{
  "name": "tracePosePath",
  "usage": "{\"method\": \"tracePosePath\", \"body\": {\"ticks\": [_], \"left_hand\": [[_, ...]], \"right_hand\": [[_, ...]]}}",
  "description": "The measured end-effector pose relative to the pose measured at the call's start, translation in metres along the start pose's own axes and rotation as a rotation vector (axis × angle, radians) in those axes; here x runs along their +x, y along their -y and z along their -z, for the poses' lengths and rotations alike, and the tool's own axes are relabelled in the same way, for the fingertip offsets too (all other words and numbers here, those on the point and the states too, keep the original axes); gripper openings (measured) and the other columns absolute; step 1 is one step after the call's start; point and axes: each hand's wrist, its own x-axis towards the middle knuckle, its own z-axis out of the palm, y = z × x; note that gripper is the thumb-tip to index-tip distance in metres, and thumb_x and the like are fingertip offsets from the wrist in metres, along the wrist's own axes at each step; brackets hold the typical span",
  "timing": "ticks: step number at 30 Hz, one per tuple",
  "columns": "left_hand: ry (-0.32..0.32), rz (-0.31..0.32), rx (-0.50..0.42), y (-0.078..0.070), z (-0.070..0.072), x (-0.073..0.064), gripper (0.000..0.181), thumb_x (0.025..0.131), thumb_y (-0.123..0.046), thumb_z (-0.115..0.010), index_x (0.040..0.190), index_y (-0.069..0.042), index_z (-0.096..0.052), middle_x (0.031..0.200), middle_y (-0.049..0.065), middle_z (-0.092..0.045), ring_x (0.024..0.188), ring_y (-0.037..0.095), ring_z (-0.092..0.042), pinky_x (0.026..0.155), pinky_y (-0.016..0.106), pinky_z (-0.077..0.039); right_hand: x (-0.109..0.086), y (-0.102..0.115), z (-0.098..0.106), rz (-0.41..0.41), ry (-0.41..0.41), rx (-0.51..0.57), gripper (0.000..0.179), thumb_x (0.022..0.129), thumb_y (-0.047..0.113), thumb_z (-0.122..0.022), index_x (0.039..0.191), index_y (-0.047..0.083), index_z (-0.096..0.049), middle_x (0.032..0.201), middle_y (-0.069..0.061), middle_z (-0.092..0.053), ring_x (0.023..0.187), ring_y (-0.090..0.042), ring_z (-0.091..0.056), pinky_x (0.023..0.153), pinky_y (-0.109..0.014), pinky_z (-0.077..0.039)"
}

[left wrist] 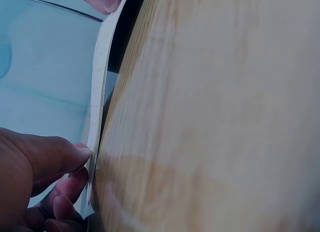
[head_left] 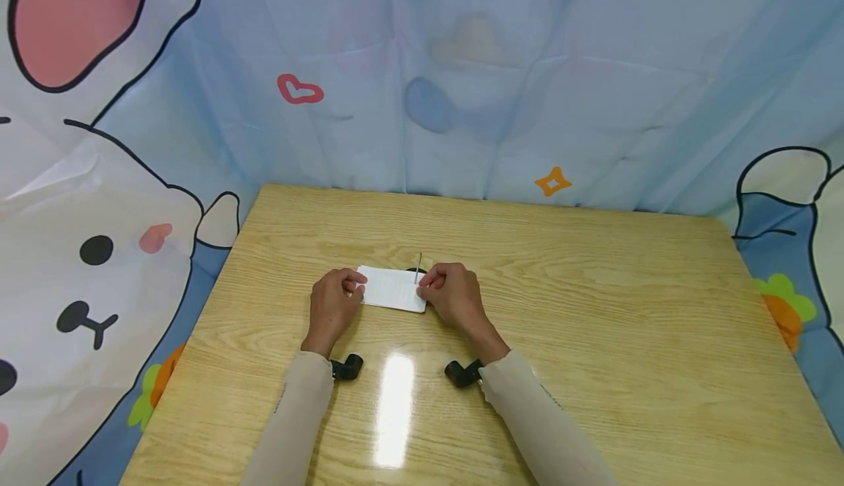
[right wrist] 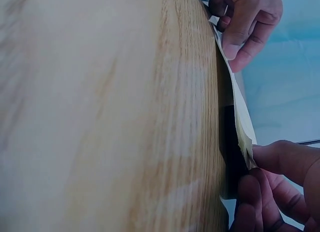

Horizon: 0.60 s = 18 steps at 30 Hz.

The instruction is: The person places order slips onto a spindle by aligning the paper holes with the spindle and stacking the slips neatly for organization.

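Note:
A thin stack of white lined paper [head_left: 393, 292] is held nearly level just above the table. The left hand [head_left: 332, 306] pinches its left end between thumb and fingers. At the other end, the right hand [head_left: 455, 295] pinches the right edge; in the right wrist view the paper [right wrist: 241, 105] bends and creases there. A thin metal spike [head_left: 418, 268] rises from the paper's top face near the right fingers. Under that end lies a black base [right wrist: 231, 154], mostly covered by the paper in the head view.
The wood-grain table [head_left: 626, 339] extends far to the right of the hands. A blue printed curtain [head_left: 488, 90] hangs behind the table's back edge and along its sides. Black wrist devices [head_left: 463, 374] jut inward from both forearms.

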Motion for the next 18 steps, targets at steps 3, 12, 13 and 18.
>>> {"method": "tracePosePath", "body": {"ticks": [3,12,13,18], "left_hand": [[-0.003,-0.004,0.003,0.0,0.0,0.001,0.008,0.092,-0.004,-0.077,0.097,-0.009,-0.081,0.085,0.006,-0.067,0.077,0.02,-0.058,0.072,0.034,-0.046],[-0.012,-0.021,0.043,-0.001,0.0,-0.003,0.007,0.092,-0.007,-0.079,0.098,-0.007,-0.081,0.096,0.011,-0.064,0.088,0.026,-0.06,0.081,0.041,-0.049],[-0.013,-0.016,0.047,-0.002,0.0,-0.004,0.007,0.093,-0.008,-0.079,0.099,-0.007,-0.081,0.098,0.012,-0.064,0.09,0.027,-0.061,0.083,0.042,-0.049],[-0.038,-0.016,0.104,-0.008,-0.001,-0.011,0.016,0.095,-0.018,-0.079,0.106,-0.007,-0.082,0.11,0.015,-0.064,0.1,0.032,-0.058,0.085,0.046,-0.049]], "right_hand": [[0.001,-0.001,-0.001,0.014,-0.006,-0.01,0.011,0.088,0.011,-0.086,0.082,0.014,-0.077,0.07,-0.001,-0.068,0.064,-0.016,-0.06,0.065,-0.031,-0.047],[-0.004,0.0,0.003,0.039,0.019,-0.104,0.011,0.091,0.024,-0.084,0.084,0.02,-0.076,0.072,0.002,-0.067,0.064,-0.017,-0.059,0.059,-0.032,-0.043],[-0.005,-0.001,0.005,0.047,0.029,-0.111,0.011,0.092,0.025,-0.084,0.086,0.02,-0.077,0.073,0.002,-0.069,0.065,-0.016,-0.06,0.061,-0.032,-0.044],[-0.014,-0.007,0.012,0.087,0.046,-0.123,0.01,0.093,0.027,-0.082,0.098,0.02,-0.078,0.09,0.002,-0.074,0.082,-0.017,-0.067,0.076,-0.037,-0.051]]}}
